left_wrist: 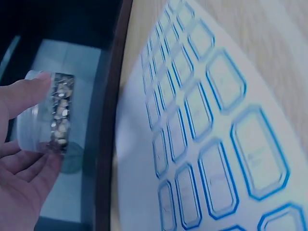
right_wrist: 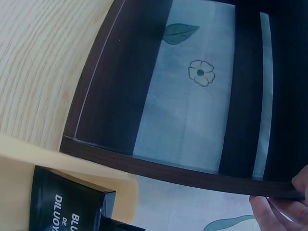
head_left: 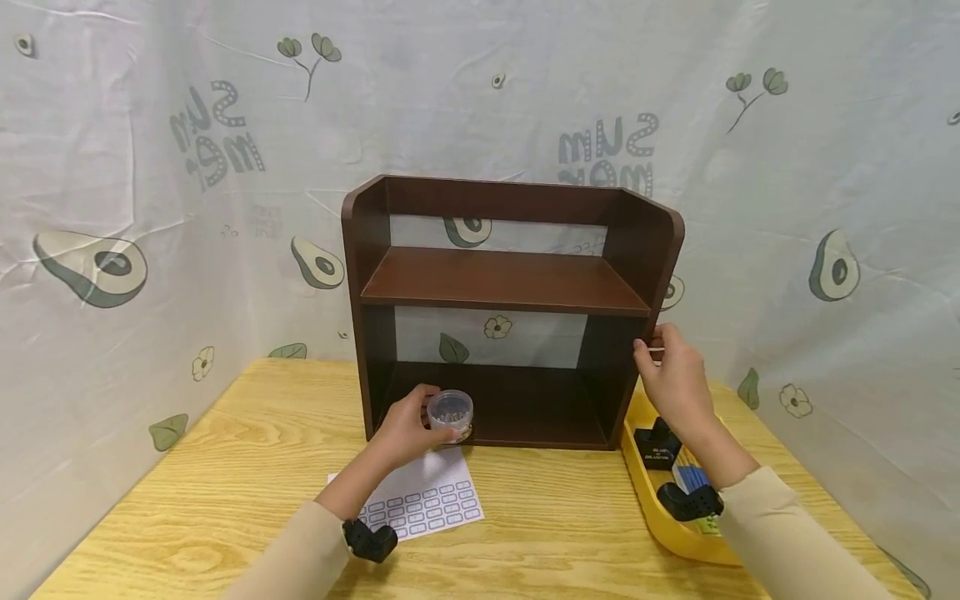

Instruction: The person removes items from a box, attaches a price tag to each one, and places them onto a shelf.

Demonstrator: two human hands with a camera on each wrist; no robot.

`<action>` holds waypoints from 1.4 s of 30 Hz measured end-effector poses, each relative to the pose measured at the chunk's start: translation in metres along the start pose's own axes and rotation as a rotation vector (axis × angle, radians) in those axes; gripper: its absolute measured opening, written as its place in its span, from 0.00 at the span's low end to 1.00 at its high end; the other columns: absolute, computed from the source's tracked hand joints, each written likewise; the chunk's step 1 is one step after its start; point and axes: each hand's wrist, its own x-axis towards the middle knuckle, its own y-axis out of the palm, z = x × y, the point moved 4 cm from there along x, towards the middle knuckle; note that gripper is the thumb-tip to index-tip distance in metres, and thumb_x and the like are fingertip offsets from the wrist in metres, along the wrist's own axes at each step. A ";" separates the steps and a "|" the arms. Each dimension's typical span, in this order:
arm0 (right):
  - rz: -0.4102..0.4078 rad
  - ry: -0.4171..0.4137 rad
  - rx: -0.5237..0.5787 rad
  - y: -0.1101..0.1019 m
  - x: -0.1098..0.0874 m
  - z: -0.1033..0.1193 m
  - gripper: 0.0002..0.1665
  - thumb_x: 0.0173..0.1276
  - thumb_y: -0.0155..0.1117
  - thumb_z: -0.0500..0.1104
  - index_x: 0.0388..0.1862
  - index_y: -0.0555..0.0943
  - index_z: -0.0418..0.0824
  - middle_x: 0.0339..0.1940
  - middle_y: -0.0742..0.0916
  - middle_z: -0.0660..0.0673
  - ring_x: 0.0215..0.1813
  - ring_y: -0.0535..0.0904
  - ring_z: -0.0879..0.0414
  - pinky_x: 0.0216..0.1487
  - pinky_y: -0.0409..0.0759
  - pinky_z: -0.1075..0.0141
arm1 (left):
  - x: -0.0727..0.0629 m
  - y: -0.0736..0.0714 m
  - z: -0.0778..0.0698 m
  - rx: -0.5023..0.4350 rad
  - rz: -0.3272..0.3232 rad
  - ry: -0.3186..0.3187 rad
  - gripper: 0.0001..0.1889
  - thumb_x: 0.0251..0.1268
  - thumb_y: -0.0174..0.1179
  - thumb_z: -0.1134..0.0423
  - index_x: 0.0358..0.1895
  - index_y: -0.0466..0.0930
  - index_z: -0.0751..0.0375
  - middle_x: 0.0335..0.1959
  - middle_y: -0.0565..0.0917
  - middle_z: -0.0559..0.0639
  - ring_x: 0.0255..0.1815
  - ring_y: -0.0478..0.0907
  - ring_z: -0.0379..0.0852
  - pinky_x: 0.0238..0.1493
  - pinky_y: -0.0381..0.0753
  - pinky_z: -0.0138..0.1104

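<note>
A dark brown two-tier shelf (head_left: 510, 282) stands on the wooden table. My left hand (head_left: 408, 429) grips a small round clear plastic jar (head_left: 451, 410) at the front left of the lower tier. Small shiny metal pieces (left_wrist: 61, 113) show through the jar's wall, with thumb and fingers on opposite sides of it in the left wrist view. My right hand (head_left: 677, 375) pinches the shelf's right side panel (right_wrist: 192, 180) by its front edge, below the upper board. In the right wrist view only the fingertips (right_wrist: 267, 214) and thumb show at that panel.
A white sheet of blue-outlined labels (head_left: 427, 500) lies before the shelf, partly under the left forearm. Right of the shelf, below the right forearm, sits a yellow tray (head_left: 651, 512) with a black box (head_left: 657, 448) and blue items. A patterned curtain (head_left: 480, 100) hangs behind.
</note>
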 end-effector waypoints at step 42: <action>0.023 0.036 -0.018 0.003 -0.001 -0.001 0.17 0.84 0.51 0.40 0.60 0.70 0.27 0.52 0.84 0.25 0.56 0.85 0.28 0.50 0.87 0.38 | 0.027 -0.012 0.040 0.046 0.044 -0.124 0.39 0.69 0.69 0.59 0.77 0.63 0.73 0.72 0.75 0.71 0.73 0.73 0.69 0.75 0.72 0.60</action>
